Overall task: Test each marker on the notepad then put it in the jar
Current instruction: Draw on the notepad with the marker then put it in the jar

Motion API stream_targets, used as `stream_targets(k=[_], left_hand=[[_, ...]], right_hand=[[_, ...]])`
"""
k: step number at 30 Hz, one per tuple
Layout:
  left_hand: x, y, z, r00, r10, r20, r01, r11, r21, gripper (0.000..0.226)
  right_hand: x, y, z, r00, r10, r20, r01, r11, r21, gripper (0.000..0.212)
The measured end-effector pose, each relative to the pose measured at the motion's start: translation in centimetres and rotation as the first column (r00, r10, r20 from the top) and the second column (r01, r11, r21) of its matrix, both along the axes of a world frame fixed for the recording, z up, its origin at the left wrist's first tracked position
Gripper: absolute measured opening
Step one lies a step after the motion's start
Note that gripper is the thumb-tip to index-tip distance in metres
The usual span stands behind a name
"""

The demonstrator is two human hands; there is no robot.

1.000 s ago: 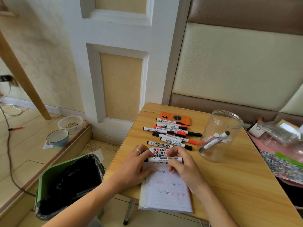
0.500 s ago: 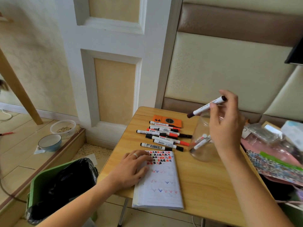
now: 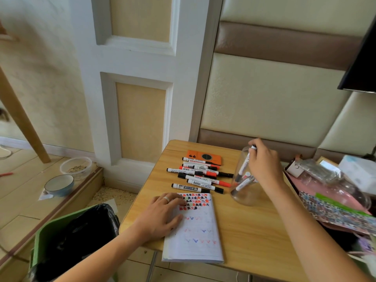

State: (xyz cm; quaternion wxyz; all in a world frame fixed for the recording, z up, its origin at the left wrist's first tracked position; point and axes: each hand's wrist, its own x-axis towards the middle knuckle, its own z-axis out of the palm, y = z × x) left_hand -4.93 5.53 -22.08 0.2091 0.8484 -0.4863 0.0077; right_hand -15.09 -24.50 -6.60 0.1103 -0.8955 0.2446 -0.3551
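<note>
Marker (image 3: 244, 164) lowered tip-down into clear jar (image 3: 245, 197), pinched at its upper end by right hand (image 3: 264, 165).

Head view: right grip closed on the marker's cap end at the jar mouth, jar upright on the tabletop (image 3: 254, 237) with other markers already leaning inside. Left hand (image 3: 162, 214) flat, fingers relaxed, pressing on the notepad (image 3: 196, 239) near its patterned top edge. Loose row of markers (image 3: 200, 176) lying beyond the notepad, beside an orange card (image 3: 203, 156). Green bin (image 3: 67, 241) with black liner standing left of the tabletop.
</note>
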Motion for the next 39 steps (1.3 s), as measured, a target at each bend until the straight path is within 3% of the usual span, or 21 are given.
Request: stream_targets(k=[8, 10, 12, 15, 17, 19, 21, 24, 30, 35, 39], left_hand=[[0.0, 0.1, 0.0, 1.0, 0.005, -0.009, -0.005, 1.0, 0.009, 0.049], [0.0, 0.1, 0.0, 1.0, 0.004, -0.013, -0.004, 1.0, 0.001, 0.049], [-0.1, 0.1, -0.1, 1.0, 0.002, -0.01, -0.002, 1.0, -0.01, 0.048], [-0.1, 0.1, -0.1, 1.0, 0.003, 0.006, -0.003, 1.0, -0.025, 0.047], [-0.1, 0.0, -0.1, 1.0, 0.004, 0.015, -0.004, 0.999, -0.032, 0.047], [-0.1, 0.1, -0.1, 1.0, 0.003, 0.015, -0.002, 0.999, -0.04, 0.047], [-0.1, 0.1, -0.1, 1.0, 0.002, 0.02, -0.001, 0.999, -0.052, 0.047], [-0.2, 0.1, -0.1, 1.0, 0.001, 0.03, 0.001, 0.998, -0.067, 0.046], [-0.2, 0.2, 0.4, 0.994, -0.09, 0.068, 0.096, 0.99, -0.105, 0.036], [-0.5, 0.3, 0.7, 0.997, -0.075, 0.033, 0.078, 0.99, -0.117, 0.036], [-0.7, 0.4, 0.7, 0.997, -0.082, -0.001, 0.081, 0.986, -0.145, 0.038]], right_hand=[[0.0, 0.3, -0.2, 0.947, -0.02, -0.322, -0.023, 0.991, -0.13, 0.034], [0.0, 0.6, -0.3, 0.961, -0.044, -0.274, -0.006, 0.984, -0.179, 0.024], [0.1, 1.4, -0.5, 0.991, -0.073, -0.115, 0.042, 0.967, -0.252, 0.019], [0.5, 4.1, -1.2, 0.993, 0.059, 0.099, -0.022, 0.939, -0.343, 0.012], [1.5, 5.7, -2.3, 0.979, 0.2, 0.043, -0.18, 0.942, -0.284, 0.013], [2.8, 7.1, -4.0, 0.941, 0.302, -0.153, -0.32, 0.941, -0.108, 0.015], [4.0, 7.9, -6.0, 0.874, 0.356, -0.332, -0.366, 0.93, 0.032, 0.016], [5.3, 8.4, -8.7, 0.837, 0.349, -0.422, -0.353, 0.933, 0.072, 0.015], [6.8, 8.5, -10.7, 0.831, 0.326, -0.451, -0.352, 0.936, 0.029, 0.016], [6.8, 8.6, -10.5, 0.833, 0.346, -0.432, -0.377, 0.926, 0.016, 0.029], [6.1, 9.4, -9.9, 0.903, 0.398, -0.161, -0.372, 0.913, 0.165, 0.031]])
